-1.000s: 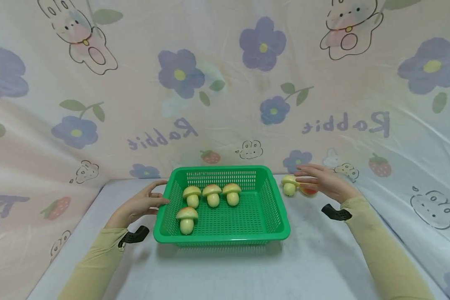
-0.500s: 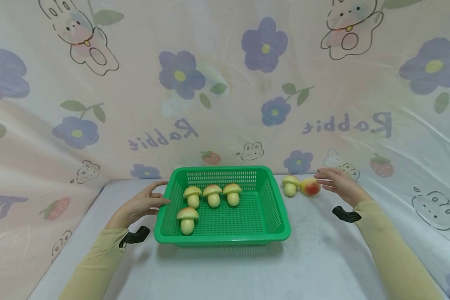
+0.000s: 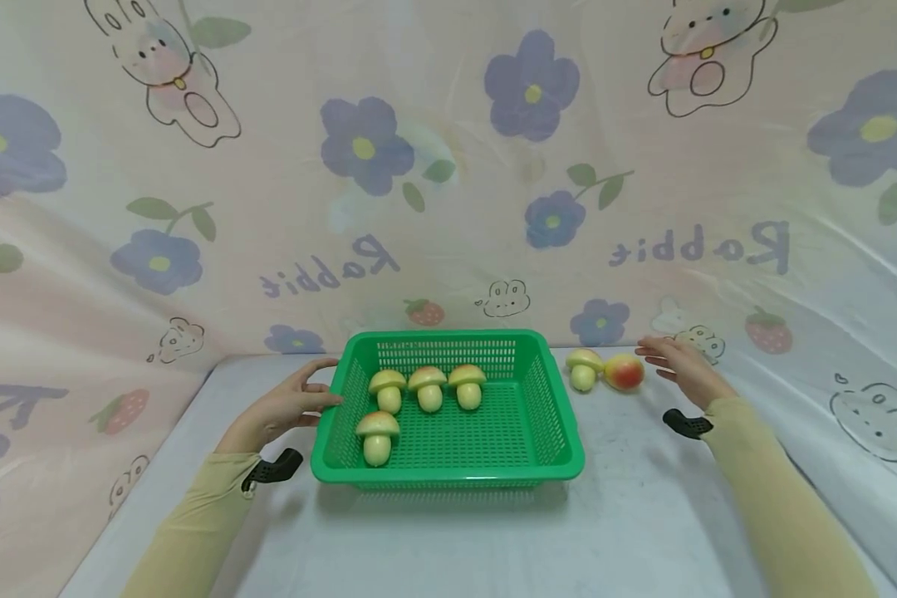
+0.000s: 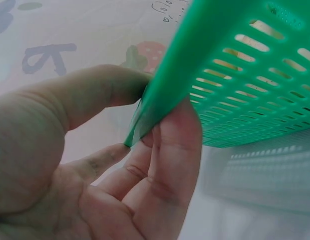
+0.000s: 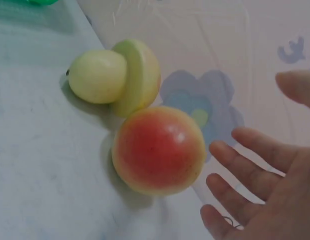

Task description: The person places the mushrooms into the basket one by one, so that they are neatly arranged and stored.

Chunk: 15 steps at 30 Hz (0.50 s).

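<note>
A green plastic basket point(image 3: 448, 477) stands on the white table and holds several yellow-green toy mushrooms point(image 3: 429, 388), all upright. My left hand point(image 3: 299, 403) pinches the basket's left rim point(image 4: 195, 65), thumb on top and fingers point(image 4: 170, 150) underneath. To the right of the basket, one more toy mushroom point(image 3: 584, 370) stands beside a red-yellow peach point(image 3: 624, 372). In the right wrist view the peach point(image 5: 159, 150) touches that mushroom point(image 5: 114, 76). My right hand point(image 3: 678, 365) hovers just right of the peach, fingers point(image 5: 245, 155) spread and straight, not touching it.
A cloth backdrop point(image 3: 448, 166) printed with flowers and rabbits rises close behind the table and along both sides. Bare white tabletop point(image 3: 448, 548) lies in front of the basket. Black wrist-camera mounts point(image 3: 272, 468) sit at both sleeves.
My right hand has drawn back to the right from over the peach and the outer mushroom, leaving the peach uncovered on the table. My left hand has stayed on the basket rim.
</note>
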{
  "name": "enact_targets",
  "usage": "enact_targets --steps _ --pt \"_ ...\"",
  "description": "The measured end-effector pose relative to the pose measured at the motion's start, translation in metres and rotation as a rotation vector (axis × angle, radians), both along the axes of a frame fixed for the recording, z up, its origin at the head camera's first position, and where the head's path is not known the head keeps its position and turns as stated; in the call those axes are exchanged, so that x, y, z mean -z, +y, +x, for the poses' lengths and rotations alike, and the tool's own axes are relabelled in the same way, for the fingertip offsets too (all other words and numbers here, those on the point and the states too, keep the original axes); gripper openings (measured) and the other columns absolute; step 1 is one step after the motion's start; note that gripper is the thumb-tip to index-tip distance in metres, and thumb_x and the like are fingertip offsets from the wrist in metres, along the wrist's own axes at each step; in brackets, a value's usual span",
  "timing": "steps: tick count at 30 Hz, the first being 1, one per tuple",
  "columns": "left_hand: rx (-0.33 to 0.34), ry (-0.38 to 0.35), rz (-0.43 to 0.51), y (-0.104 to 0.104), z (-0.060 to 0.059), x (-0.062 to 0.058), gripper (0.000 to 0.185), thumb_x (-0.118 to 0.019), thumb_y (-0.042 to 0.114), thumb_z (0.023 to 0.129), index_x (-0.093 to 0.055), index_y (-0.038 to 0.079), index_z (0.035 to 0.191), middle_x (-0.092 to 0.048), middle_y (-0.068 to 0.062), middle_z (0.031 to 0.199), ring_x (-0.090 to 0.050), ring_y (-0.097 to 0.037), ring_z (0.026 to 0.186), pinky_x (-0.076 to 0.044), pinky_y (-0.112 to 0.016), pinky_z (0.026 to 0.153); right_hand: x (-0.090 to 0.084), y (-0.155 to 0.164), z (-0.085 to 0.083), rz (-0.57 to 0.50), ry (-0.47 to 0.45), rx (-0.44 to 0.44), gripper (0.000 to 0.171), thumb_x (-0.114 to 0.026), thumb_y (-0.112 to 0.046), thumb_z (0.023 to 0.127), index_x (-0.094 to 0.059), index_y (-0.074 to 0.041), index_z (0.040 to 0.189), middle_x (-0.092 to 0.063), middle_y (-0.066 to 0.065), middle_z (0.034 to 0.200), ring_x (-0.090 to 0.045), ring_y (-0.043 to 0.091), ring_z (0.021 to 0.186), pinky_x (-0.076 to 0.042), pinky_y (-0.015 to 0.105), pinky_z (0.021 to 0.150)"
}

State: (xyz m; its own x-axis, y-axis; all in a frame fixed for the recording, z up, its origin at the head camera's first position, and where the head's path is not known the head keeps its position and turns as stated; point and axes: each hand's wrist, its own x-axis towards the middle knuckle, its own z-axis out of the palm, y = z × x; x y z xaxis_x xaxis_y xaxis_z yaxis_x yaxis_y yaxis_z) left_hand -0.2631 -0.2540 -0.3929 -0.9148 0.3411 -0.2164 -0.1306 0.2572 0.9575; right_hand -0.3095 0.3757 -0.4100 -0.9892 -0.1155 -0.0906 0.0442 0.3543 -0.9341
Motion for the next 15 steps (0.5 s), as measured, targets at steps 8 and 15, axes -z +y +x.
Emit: enact_targets --steps 8,15 --pt "-0.010 0.007 -0.004 0.001 0.000 0.000 0.079 -0.069 0.014 0.090 -0.020 0.024 0.151 -0.060 -0.016 0.102 -0.062 -0.022 0.079 -0.054 -0.041 0.075 0.011 0.005 -0.010 -0.101 0.018 -0.053 0.067 -0.030 -0.049 0.103 -0.035 0.008 0.139 -0.024 0.032 0.147 -0.015 0.046 0.137 -0.009 0.060 0.110" --pt "-0.015 0.002 0.001 0.000 0.002 0.002 0.080 -0.069 0.014 0.090 -0.019 0.023 0.151 -0.059 -0.015 0.101 -0.061 -0.021 0.077 -0.054 -0.041 0.076 0.020 0.001 -0.012 -0.131 0.022 -0.100 0.053 -0.028 -0.041 0.106 -0.043 0.000 0.135 -0.021 0.027 0.148 -0.006 0.045 0.139 -0.001 0.062 0.108"
